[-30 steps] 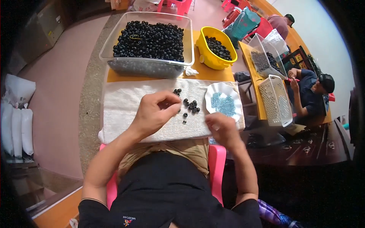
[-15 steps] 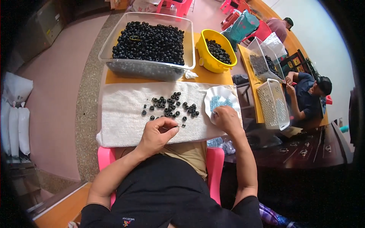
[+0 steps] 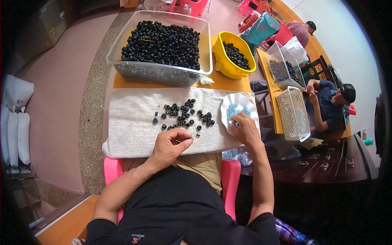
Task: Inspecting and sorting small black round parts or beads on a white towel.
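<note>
The left hand (image 3: pixel 171 143) was pinched shut at the near edge of the white towel (image 3: pixel 130 126), seemingly on something small; the scattered small black rubber rings (image 3: pixel 183 114) lay just beyond it. The right hand (image 3: pixel 245 130), fingers curled, reached into the white scalloped dish (image 3: pixel 237 104) of pale blue beads (image 3: pixel 234 111) farther right

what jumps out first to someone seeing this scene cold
The big clear tub heaped with small black rings at the far side of the table, and beside it on the right a yellow bucket holding more. Nearer, loose black rings lie scattered on a white towel; the left hand pinches something small, while the right hand reaches into a white scalloped dish of pale blue bits.
</note>
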`<state>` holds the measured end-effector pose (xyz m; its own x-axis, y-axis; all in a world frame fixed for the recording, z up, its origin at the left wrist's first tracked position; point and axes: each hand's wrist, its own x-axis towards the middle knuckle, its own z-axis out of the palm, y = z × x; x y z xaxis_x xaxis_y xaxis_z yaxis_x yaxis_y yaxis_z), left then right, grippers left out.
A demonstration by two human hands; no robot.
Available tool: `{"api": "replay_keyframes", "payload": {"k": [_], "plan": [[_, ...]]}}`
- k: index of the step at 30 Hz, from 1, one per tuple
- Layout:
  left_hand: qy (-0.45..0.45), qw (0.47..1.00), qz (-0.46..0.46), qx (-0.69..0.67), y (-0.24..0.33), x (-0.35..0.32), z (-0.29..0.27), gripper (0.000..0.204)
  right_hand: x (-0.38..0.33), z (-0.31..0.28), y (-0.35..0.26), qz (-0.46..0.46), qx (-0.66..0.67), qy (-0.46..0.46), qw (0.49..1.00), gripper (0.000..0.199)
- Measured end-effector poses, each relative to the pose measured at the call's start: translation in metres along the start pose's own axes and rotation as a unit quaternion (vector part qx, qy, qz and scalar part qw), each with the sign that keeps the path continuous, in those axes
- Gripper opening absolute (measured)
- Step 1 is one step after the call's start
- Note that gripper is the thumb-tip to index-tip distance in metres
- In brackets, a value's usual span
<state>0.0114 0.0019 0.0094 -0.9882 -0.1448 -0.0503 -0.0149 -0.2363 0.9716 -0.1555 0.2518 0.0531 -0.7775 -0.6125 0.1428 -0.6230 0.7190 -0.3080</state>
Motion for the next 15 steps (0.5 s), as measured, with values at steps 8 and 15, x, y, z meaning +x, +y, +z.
{"api": "replay_keyframes", "payload": {"k": [8,15], "plan": [[0.002,1.0,-0.009,0.002,-0.0008,-0.0001,0.0033,0.01,-0.0061,0.0034,0.0084,-0.003,0.006,-0.023,1.0,0.015],[-0.001,1.0,-0.007,-0.001,-0.0043,0.0009,0.0014,0.01,-0.0076,0.0044,0.0036,-0.018,0.039,0.018,0.999,0.014]]}}
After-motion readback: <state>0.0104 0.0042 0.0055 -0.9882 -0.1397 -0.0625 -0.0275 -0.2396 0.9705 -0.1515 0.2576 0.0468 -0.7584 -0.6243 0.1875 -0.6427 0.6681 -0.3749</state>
